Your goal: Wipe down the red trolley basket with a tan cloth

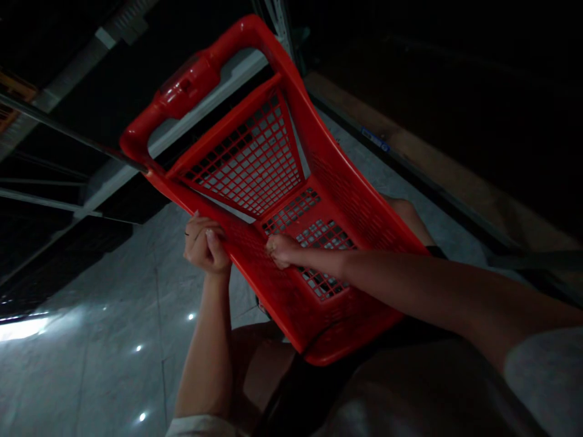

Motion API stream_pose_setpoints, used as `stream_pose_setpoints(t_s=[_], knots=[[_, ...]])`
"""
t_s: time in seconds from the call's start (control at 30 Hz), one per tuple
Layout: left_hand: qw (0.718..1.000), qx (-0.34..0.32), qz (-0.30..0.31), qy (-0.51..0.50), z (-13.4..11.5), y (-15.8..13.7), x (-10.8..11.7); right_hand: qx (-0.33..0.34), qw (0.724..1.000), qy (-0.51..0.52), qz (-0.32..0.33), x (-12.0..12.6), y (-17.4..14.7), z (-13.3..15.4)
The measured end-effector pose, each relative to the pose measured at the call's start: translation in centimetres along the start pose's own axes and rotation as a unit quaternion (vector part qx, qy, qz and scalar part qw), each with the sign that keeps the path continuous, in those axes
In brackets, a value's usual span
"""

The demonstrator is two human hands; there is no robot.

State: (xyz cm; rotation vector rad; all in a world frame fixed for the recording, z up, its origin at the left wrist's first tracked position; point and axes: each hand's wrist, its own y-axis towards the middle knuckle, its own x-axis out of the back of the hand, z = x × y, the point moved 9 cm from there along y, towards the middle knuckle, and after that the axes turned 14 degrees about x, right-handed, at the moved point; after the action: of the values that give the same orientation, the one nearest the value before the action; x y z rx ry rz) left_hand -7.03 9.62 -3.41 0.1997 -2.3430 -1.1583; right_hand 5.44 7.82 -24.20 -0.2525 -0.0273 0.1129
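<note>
A red plastic shopping cart basket (pixel 328 149) with grid-like walls tilts across my lap, its long handle pointing up and to the left. My left hand (pixel 207 244) is closed at the outer side of the basket's left wall, close against the rim. A thin dark line shows by its fingers; I cannot tell what it is. Inside the basket, my right hand (pixel 281 250) forms a fist against the inner face of that same wall. Whatever its fingers pinch is too small and dim to name.
Metal shelving (pixel 77 209) stands dark on the left. Grey floor (pixel 113 328) runs beneath, with bright reflections. On the right, a wooden beam (pixel 410 145) lies along a dark edge, with a small blue object (pixel 375 139) beside it. Much of the surroundings is in shadow.
</note>
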Motion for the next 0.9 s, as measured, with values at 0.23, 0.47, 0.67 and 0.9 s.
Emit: stream_pose_setpoints(t_s=[0.23,0.47,0.67,0.9], knots=[[0.999,0.015,-0.031,-0.014,0.3,-0.5,0.1,0.24,0.942,0.229,-0.046,-2.5,7.1,13.6],[0.999,0.024,-0.021,0.025,0.3,-0.6,-0.1,0.118,0.988,0.088,-0.036,-3.0,6.4,4.7],[1.0,0.0,-0.015,0.005,-0.4,-0.6,-0.2,0.068,0.997,0.048,-0.005,-1.2,4.0,-0.6],[1.0,0.011,-0.023,0.007,-0.7,-0.7,-0.2,0.167,0.975,0.143,-0.021,-2.6,8.4,10.4]])
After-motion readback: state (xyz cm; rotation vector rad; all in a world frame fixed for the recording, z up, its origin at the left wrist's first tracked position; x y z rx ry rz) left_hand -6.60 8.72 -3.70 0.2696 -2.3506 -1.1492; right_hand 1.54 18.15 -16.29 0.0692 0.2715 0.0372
